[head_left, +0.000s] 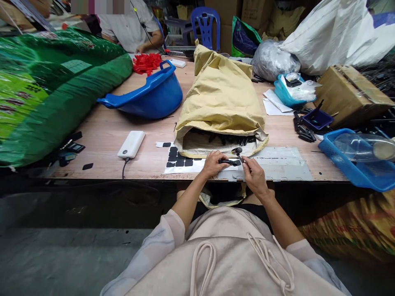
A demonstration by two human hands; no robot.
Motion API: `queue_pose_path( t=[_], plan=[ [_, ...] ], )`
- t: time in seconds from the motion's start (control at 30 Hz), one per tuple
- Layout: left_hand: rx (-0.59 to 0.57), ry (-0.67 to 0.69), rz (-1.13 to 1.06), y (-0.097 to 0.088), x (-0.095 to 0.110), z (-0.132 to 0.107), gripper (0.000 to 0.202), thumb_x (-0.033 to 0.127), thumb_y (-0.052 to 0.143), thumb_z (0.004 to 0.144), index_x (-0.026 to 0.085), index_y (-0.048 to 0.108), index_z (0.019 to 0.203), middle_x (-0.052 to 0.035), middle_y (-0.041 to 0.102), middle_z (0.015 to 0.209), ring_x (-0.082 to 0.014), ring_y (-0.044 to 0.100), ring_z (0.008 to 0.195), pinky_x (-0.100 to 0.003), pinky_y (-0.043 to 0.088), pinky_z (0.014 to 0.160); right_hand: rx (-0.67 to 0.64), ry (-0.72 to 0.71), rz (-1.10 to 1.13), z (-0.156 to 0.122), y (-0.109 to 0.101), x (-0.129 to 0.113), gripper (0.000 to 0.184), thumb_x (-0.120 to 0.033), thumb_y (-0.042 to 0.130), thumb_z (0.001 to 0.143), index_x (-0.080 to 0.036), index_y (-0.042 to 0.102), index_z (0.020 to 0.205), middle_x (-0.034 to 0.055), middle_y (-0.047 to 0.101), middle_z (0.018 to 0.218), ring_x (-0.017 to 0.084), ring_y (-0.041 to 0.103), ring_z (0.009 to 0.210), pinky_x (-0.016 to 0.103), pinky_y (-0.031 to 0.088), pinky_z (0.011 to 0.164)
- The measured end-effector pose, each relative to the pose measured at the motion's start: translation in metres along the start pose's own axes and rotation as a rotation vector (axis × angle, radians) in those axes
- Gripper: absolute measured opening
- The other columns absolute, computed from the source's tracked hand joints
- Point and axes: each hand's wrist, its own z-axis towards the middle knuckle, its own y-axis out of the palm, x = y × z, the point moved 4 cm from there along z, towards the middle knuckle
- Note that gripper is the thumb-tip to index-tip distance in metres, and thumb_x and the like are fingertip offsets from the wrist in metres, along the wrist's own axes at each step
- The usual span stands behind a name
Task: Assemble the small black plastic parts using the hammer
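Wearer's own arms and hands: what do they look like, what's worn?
Left hand and right hand are bare, no gloves or watch visible. Pale, loose sleeves look sheer and stop short of the wrists, leaving the forearms uncovered.

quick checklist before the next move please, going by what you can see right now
1. Left hand has hold of the slim black piece: ok.
2. Right hand grips the small dark-headed item: ok.
3. Black patches present on the white sheet, left of the hands: ok.
4. Yellow bag has its mouth open towards the person, dark pieces showing inside: ok.
5. White device and its cable apart from both hands: ok.
6. Dark-headed item touching the black piece: cannot tell from this angle.
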Motion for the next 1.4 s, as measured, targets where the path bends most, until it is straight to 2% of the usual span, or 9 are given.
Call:
queue_pose_path(
  t=[0.13, 0.3, 0.43, 0.67, 0.83, 1.0, 1.1, 1.27, 1.4],
  plan=[
    [0.006, -0.017, 0.003, 0.001, 0.000, 0.002, 0.019, 0.033, 0.086, 0.081, 0.025, 0.078, 0.095, -0.0024, 0.069, 0.099, -0.0245, 0.059, 0.103, -0.038, 0.044, 0.096, -0.094, -0.008, 0.046, -0.004, 0.009, -0.015, 0.038, -0.030, 0.044, 0.106, -0.023, 0.067, 0.136, 0.0091, 0.074, 0.109, 0.021, 0.069, 0.101, 0.035, 0.057, 0.092],
    [-0.003, -0.025, 0.009, 0.001, 0.001, 0.003, 0.018, 0.033, 0.087, 0.081, 0.024, 0.078, 0.094, -0.0027, 0.067, 0.097, -0.0249, 0.058, 0.104, -0.039, 0.044, 0.096, -0.092, -0.034, -0.008, -0.009, 0.011, -0.022, 0.042, -0.030, 0.040, 0.109, -0.026, 0.063, 0.143, 0.0086, 0.071, 0.108, 0.021, 0.068, 0.099, 0.033, 0.056, 0.091],
    [-0.011, -0.031, 0.005, 0.000, 0.003, 0.002, 0.015, 0.029, 0.085, 0.082, 0.023, 0.078, 0.094, -0.0027, 0.068, 0.098, -0.0246, 0.058, 0.104, -0.039, 0.044, 0.096, -0.158, -0.063, -0.122, -0.013, 0.018, -0.023, 0.041, -0.025, 0.041, 0.107, -0.025, 0.065, 0.141, 0.0060, 0.067, 0.095, 0.018, 0.066, 0.086, 0.028, 0.054, 0.079],
    [-0.004, -0.050, -0.007, 0.000, 0.006, 0.002, 0.018, 0.027, 0.086, 0.081, 0.025, 0.081, 0.098, -0.0021, 0.069, 0.099, -0.0246, 0.059, 0.106, -0.039, 0.042, 0.100, -0.022, -0.026, -0.072, -0.014, 0.003, -0.020, 0.040, -0.028, 0.042, 0.108, -0.026, 0.065, 0.142, 0.0072, 0.070, 0.105, 0.019, 0.068, 0.094, 0.029, 0.055, 0.083],
    [0.002, -0.066, -0.004, -0.001, 0.006, 0.001, 0.017, 0.027, 0.084, 0.082, 0.026, 0.081, 0.099, -0.0022, 0.069, 0.099, -0.0247, 0.059, 0.105, -0.038, 0.043, 0.098, -0.076, -0.025, -0.085, -0.022, 0.003, -0.014, 0.040, -0.026, 0.044, 0.107, -0.026, 0.066, 0.140, 0.0055, 0.069, 0.098, 0.019, 0.068, 0.089, 0.028, 0.054, 0.078],
    [-0.002, -0.057, 0.010, -0.001, 0.007, 0.000, 0.018, 0.028, 0.083, 0.082, 0.026, 0.081, 0.099, -0.0027, 0.069, 0.098, -0.0254, 0.059, 0.105, -0.040, 0.043, 0.100, 0.023, -0.024, -0.117, -0.008, -0.007, -0.001, 0.040, -0.029, 0.043, 0.107, -0.025, 0.067, 0.139, 0.0076, 0.070, 0.105, 0.020, 0.067, 0.096, 0.030, 0.053, 0.084],
    [-0.011, -0.048, 0.014, -0.002, 0.008, 0.000, 0.018, 0.028, 0.082, 0.081, 0.025, 0.079, 0.099, -0.0029, 0.068, 0.098, -0.0261, 0.058, 0.106, -0.040, 0.043, 0.100, 0.079, -0.012, -0.253, 0.011, -0.017, 0.018, 0.038, -0.029, 0.045, 0.106, -0.023, 0.070, 0.134, 0.0086, 0.069, 0.103, 0.021, 0.065, 0.095, 0.029, 0.051, 0.081],
    [-0.005, -0.038, -0.012, -0.005, 0.011, -0.002, 0.018, 0.021, 0.078, 0.078, 0.023, 0.074, 0.096, -0.0029, 0.069, 0.101, -0.0264, 0.058, 0.106, -0.041, 0.043, 0.100, 0.034, -0.008, -0.495, 0.029, -0.018, 0.053, 0.035, -0.022, 0.049, 0.100, -0.023, 0.073, 0.126, 0.0085, 0.065, 0.093, 0.022, 0.055, 0.087, 0.031, 0.042, 0.076],
    [-0.007, -0.037, -0.035, -0.008, 0.014, -0.004, 0.018, 0.017, 0.074, 0.077, 0.022, 0.068, 0.093, -0.0024, 0.070, 0.102, -0.0262, 0.058, 0.104, -0.041, 0.043, 0.099, 0.003, -0.018, -0.574, 0.026, -0.010, 0.064, 0.034, -0.022, 0.050, 0.099, -0.022, 0.074, 0.123, 0.0093, 0.063, 0.092, 0.023, 0.049, 0.086, 0.033, 0.036, 0.075]
  ],
)
